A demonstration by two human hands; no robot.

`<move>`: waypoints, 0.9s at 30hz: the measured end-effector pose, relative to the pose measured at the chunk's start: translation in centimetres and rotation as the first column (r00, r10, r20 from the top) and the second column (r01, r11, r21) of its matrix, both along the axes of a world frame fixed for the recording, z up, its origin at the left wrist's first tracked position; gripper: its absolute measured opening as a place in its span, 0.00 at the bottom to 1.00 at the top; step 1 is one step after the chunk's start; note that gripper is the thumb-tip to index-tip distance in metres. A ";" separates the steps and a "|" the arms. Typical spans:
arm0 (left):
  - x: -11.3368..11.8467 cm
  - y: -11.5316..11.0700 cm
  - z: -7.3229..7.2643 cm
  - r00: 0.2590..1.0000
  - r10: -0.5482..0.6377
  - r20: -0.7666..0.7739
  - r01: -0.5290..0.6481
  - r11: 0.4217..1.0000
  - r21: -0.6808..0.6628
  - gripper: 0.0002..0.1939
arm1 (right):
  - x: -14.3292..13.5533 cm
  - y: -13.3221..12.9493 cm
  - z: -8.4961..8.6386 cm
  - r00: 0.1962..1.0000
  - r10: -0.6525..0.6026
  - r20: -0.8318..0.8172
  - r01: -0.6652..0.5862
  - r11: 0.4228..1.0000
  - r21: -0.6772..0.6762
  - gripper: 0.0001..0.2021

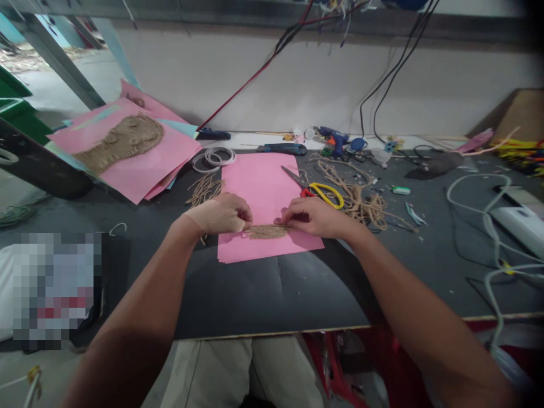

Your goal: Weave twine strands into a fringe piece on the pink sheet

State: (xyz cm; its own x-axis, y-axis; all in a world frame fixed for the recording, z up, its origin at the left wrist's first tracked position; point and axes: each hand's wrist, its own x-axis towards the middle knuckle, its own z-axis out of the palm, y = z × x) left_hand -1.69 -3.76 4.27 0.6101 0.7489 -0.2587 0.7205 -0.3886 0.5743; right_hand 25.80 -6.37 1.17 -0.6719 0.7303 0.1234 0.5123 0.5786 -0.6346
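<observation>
Rows of brown twine (267,232) lie side by side as a flat patch on a sheet of pink paper (263,184). My left hand (227,213), with a beige wrap around its back and wrist, is closed in a pinch at the left end of a twine strand along the patch's far edge. At the strand's right end, my right hand (309,216) pinches with thumb and fingers. The fingertips partly hide both ends. Scissors (325,194) with yellow and red handles lie just beyond my right hand. Short cut twine pieces (204,190) lie beyond my left hand.
A tangled twine heap (368,207) sits at right. Pink sheets at left carry a twine-covered shape (123,141). Along the back are a utility knife (283,148), a blue glue gun (335,139) and a grey coil (213,160). White cables (488,209) run along the right side.
</observation>
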 end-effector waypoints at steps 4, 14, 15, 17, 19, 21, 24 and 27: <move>0.0 0.1 -0.1 0.999 -0.031 -0.014 0.032 0.999 0.031 0.08 | 0.0 0.1 -0.1 1.000 0.024 -0.006 -0.024 1.000 0.003 0.08; 1.2 0.1 -1.3 0.996 0.089 0.012 -0.090 0.988 0.124 0.13 | 0.0 0.1 -0.3 1.000 0.023 0.017 -0.023 0.999 0.024 0.09; 1.3 0.1 -1.4 0.995 0.096 0.015 -0.097 0.987 0.129 0.13 | 0.0 0.1 -0.3 1.000 0.022 0.021 -0.022 0.999 0.025 0.09; 1.5 0.0 -1.5 0.994 0.104 0.015 -0.105 0.987 0.125 0.14 | 0.0 0.1 -0.3 1.000 0.020 0.021 -0.020 0.999 0.025 0.10; 1.6 0.0 -1.5 0.994 0.107 0.015 -0.109 0.987 0.116 0.14 | 0.0 0.1 -0.3 1.000 0.018 0.014 -0.018 1.000 0.022 0.10; 1.7 0.0 -1.5 0.994 0.110 0.022 -0.111 0.988 0.103 0.13 | 0.1 0.1 -0.4 1.000 0.014 0.013 -0.014 1.000 0.020 0.10; 1.7 0.0 -1.5 0.992 0.118 0.035 -0.120 0.989 0.091 0.12 | 0.1 0.2 -0.4 1.000 0.015 0.022 -0.016 1.000 0.022 0.10; 1.6 0.1 -1.5 0.990 0.137 0.029 -0.139 0.986 0.088 0.12 | 0.1 0.1 -0.3 0.999 0.012 0.041 -0.013 1.000 0.019 0.09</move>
State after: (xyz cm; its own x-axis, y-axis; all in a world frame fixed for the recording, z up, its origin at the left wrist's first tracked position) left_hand -0.04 -3.67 2.78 0.5047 0.8456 -0.1740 0.7575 -0.3371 0.5591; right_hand 25.93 -6.26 0.92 -0.6859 0.7194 0.1094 0.5303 0.5971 -0.6019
